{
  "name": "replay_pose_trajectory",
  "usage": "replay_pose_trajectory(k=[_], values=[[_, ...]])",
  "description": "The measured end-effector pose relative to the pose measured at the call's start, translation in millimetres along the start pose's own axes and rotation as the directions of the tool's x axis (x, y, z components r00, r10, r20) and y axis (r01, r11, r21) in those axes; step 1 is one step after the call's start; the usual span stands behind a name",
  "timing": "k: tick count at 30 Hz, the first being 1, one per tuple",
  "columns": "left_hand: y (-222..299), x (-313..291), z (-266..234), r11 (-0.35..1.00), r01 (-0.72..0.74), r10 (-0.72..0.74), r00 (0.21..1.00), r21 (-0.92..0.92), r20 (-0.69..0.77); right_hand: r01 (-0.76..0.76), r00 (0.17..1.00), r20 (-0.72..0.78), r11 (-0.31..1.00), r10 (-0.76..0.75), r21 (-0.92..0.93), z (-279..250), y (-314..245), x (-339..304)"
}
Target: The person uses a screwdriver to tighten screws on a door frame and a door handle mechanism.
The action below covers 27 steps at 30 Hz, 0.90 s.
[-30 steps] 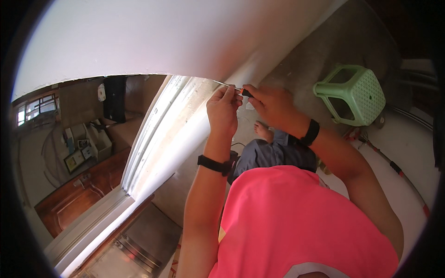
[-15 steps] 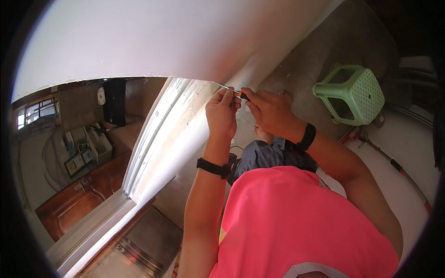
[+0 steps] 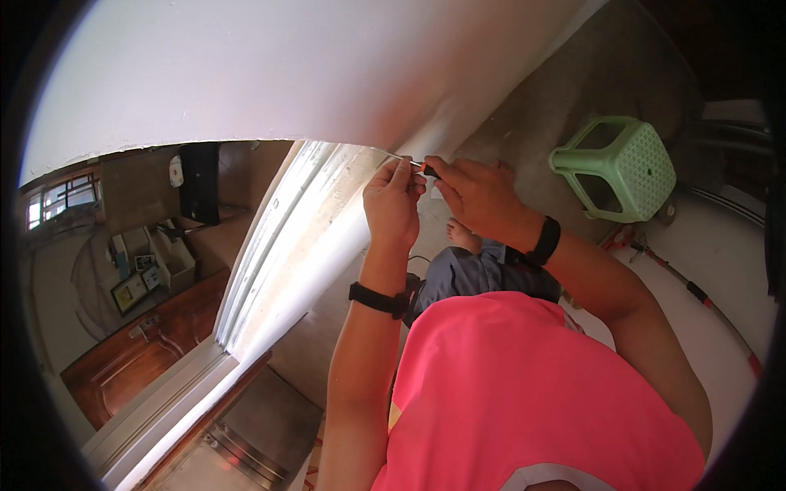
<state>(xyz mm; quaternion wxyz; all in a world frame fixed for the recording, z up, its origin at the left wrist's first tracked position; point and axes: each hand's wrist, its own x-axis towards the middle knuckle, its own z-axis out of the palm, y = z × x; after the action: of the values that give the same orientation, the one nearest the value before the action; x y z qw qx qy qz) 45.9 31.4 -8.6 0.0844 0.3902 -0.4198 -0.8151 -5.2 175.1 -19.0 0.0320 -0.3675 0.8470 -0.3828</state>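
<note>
A screwdriver (image 3: 429,170) with a black and orange handle is held between my two hands, its thin metal shaft slanting up and left to the lower edge of a white wall (image 3: 270,74). My right hand (image 3: 485,196) is closed around the handle, which its fingers partly cover. The thumb and fingers of my left hand (image 3: 390,206) pinch at the shaft just ahead of the handle. Whatever the tip meets at the wall edge is too small to make out.
Left of my hands runs a pale window frame (image 3: 274,237), bright with light. Beyond it are a brown wooden panel (image 3: 155,344) and boxes (image 3: 169,258). A green plastic stool (image 3: 622,172) stands to the right, near a long red and grey pole (image 3: 696,290).
The view has shifted very slightly. Both hands keep their hold on the screwdriver in almost the same place.
</note>
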Motion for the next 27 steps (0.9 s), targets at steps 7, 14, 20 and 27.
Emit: replay_pose_trajectory(k=[7,14,20,27], values=[[-1,1,-4,1.000,-0.007,0.007,0.999,0.007,0.045,0.034,0.999,0.020,0.999,-0.034,-0.019,-8,-4,4],[-1,1,-7,1.000,0.008,-0.008,1.000,0.004,0.014,0.108,0.990,0.108,0.988,-0.096,-0.107,-21,-11,8],[-2,2,-3,1.000,0.009,-0.009,1.000,-0.013,0.027,0.074,0.989,0.136,0.994,-0.062,-0.082,-12,-1,9],[1,-5,-16,0.999,0.025,-0.026,0.999,-0.025,-0.028,0.065,0.973,0.225,0.997,-0.056,-0.032,-11,-9,8]])
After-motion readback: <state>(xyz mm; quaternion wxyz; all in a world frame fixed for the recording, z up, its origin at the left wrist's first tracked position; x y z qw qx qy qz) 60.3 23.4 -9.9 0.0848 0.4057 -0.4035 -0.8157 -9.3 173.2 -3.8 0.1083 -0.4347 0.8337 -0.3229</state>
